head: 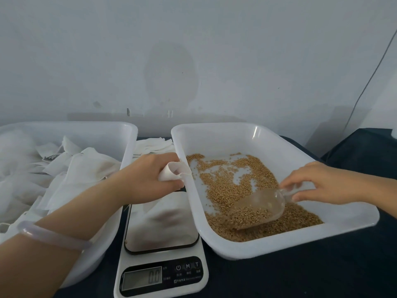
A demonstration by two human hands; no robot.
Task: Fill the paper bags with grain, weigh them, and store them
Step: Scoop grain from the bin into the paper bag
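At the left rim of the grain tray [214,130], your left hand [148,179] is curled round a small white paper bag [171,172], pinching it so the mouth gapes toward the grain [225,186]. Your right hand [318,183], well apart from it across the tray, grips the handle of a clear scoop [257,209], which lies tilted in the heap with a load of kernels in its bowl. Below the bag sits the scale [161,276], its display at zero. On the far side of the scale is the storage tray [86,125], heaped with white bags [86,166]. A stack of flat bags [152,145] lies between the two trays, behind the scale. The bag's mouth looks narrower than the scoop's lip, so a quick tip would likely send grain over the rim and onto the scale's platter or the dark cloth. The bag is soft and held from one side only, so I judge it could fold shut under the first pour; bring the scoop close and pour slowly, over the tray
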